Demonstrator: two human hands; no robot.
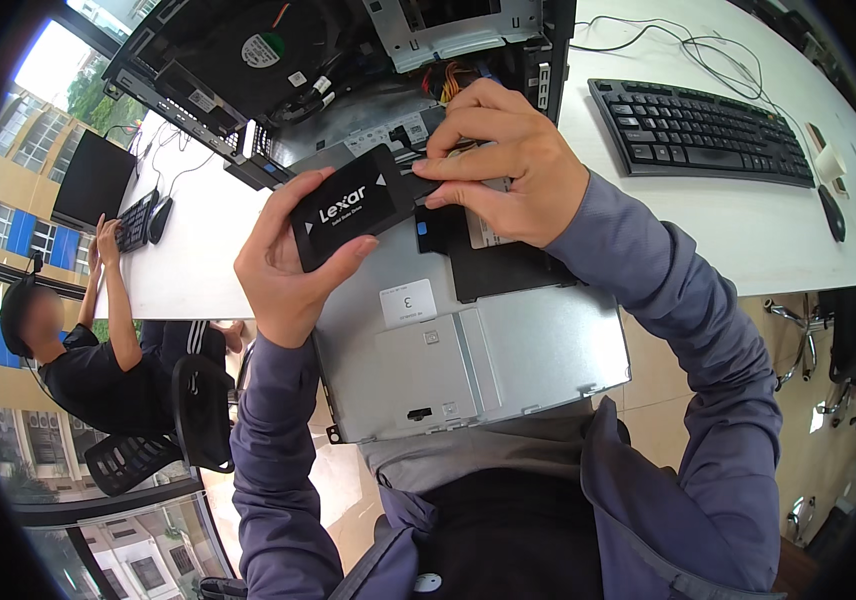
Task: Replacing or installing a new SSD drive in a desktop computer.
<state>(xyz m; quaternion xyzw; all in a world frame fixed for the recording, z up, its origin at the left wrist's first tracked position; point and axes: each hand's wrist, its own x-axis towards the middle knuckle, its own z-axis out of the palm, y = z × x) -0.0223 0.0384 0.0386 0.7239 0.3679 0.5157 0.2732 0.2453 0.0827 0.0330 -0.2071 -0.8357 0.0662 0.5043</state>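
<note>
We hold one black drive [353,212] above one open computer case [428,365], the grip of our left hand [281,275] around its edges, our right hand [523,165] pinching one small dark connector [418,186] at its right end, with two keyboards [703,135] and two mice [831,214] on the white desk [748,240].

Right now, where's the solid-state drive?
Head view, left of centre: the solid-state drive is held in the left hand, before the open computer case, its right end by the right hand.

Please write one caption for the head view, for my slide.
The left hand holds a black drive; the right hand pinches a dark plug-like piece at its edge, by an open computer case.
</note>
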